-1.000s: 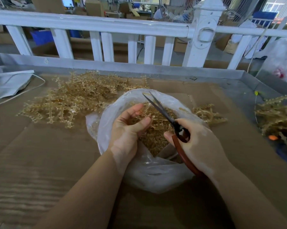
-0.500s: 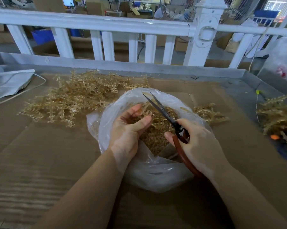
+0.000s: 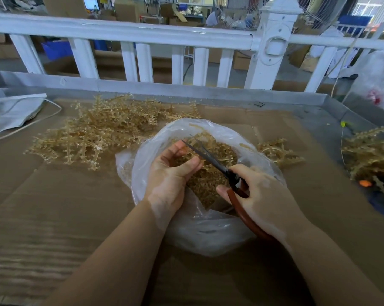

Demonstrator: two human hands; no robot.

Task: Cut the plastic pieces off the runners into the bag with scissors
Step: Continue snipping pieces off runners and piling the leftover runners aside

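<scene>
Currently: cutting step. Left hand (image 3: pixel 169 173) pinches a runner (image 3: pixel 205 149) over the bag (image 3: pixel 208 235) at frame centre; right hand (image 3: pixel 264 195) grips scissors (image 3: pixel 211 161), blades slightly parted. Uncut runners (image 3: pixel 102 133) lie upper left. Next: probably close blades, letting pieces drop.

No legible text anywhere.

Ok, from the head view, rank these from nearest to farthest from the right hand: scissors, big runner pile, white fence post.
From the right hand:
1. scissors, held in it.
2. big runner pile, far left on the cardboard.
3. white fence post, beyond the table edge.
</scene>
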